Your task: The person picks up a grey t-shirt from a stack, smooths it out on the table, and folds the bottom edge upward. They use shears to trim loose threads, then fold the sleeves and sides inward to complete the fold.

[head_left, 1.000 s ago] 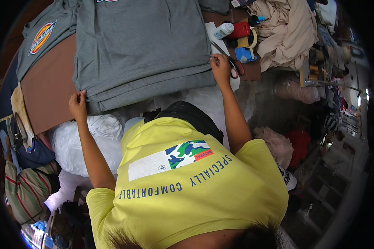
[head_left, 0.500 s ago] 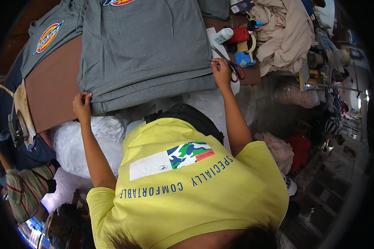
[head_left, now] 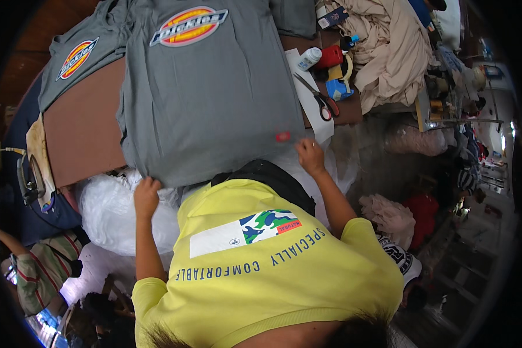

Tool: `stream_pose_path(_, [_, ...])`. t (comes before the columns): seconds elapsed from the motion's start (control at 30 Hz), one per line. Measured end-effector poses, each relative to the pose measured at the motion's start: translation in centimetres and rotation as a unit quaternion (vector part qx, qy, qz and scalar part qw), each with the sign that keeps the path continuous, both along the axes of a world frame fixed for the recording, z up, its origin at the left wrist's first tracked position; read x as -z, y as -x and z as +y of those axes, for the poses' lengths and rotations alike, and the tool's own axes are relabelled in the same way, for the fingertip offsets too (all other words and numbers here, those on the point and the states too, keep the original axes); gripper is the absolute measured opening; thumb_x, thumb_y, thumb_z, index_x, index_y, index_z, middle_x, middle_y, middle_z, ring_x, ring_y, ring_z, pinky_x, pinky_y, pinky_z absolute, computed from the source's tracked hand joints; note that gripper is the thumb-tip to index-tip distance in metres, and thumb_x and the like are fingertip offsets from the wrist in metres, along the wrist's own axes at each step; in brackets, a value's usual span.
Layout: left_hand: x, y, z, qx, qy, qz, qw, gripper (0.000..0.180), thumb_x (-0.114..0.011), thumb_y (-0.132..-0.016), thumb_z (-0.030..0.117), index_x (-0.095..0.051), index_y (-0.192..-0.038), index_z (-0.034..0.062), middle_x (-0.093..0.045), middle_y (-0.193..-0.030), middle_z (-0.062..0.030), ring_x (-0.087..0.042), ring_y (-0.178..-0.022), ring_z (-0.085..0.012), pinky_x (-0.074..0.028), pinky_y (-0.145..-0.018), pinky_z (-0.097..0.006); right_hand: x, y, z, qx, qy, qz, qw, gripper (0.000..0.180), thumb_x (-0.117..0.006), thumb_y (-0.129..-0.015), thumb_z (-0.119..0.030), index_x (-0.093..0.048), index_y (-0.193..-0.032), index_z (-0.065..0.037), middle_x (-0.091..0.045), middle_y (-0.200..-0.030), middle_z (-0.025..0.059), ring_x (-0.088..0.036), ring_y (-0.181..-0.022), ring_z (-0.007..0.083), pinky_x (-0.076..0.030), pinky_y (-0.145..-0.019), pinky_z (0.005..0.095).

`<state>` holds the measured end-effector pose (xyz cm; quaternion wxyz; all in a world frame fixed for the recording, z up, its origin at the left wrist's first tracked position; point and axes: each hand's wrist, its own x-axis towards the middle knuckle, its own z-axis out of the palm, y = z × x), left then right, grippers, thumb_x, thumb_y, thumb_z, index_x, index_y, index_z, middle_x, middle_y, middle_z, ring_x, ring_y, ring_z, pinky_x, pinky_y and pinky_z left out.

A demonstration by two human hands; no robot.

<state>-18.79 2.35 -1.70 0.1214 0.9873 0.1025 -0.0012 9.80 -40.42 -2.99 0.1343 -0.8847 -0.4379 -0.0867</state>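
Note:
A grey T-shirt with a red, yellow and blue chest print lies spread before me, its lower part pulled over the near table edge. A small red tag shows close to its hem on the right. My left hand is closed on the left hem corner, above the white plastic. At the right hem corner my right hand is closed in a pinch on the cloth. Another grey T-shirt with a similar print lies at the far left.
Beside the shirt on the brown table are scissors, a white bottle, and a blue tape dispenser. Beige cloth is heaped at the right. An iron stands left; white plastic bulges below the table edge.
Both hands have pulled the shirt toward me, and its folded hem now lies flat. The chest print and the red tag have come into view.

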Motion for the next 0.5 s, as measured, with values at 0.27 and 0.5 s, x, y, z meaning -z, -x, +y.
stream_pose_path(0.27, [11.4,3.4,-6.8,-0.043,0.027,0.434,0.899,0.019,-0.058,-0.072,0.011,-0.067,-0.087,0.0106,-0.065,-0.094,-0.0133,-0.062,-0.089,-0.0287,-0.051,-0.07,-0.037,7.5,7.0,-4.0,0.071,0.154,0.409,0.897,0.023,-0.049,-0.081,-0.022,-0.058,-0.1,-0.012,-0.057,-0.092,0.0145,-0.058,-0.085,0.0317,-0.049,-0.07,0.041])
stream_pose_path(0.5, [12.3,-1.0,-2.0,0.133,0.259,0.436,0.851,0.025,-0.061,-0.074,0.012,-0.065,-0.097,0.0018,-0.065,-0.099,-0.0148,-0.063,-0.089,-0.0247,-0.048,-0.079,-0.034,9.7,0.1,-2.9,-0.069,0.273,0.54,0.793,0.024,-0.056,-0.081,-0.016,-0.059,-0.102,-0.006,-0.065,-0.094,0.0098,-0.062,-0.072,0.0206,-0.049,-0.067,0.0326])
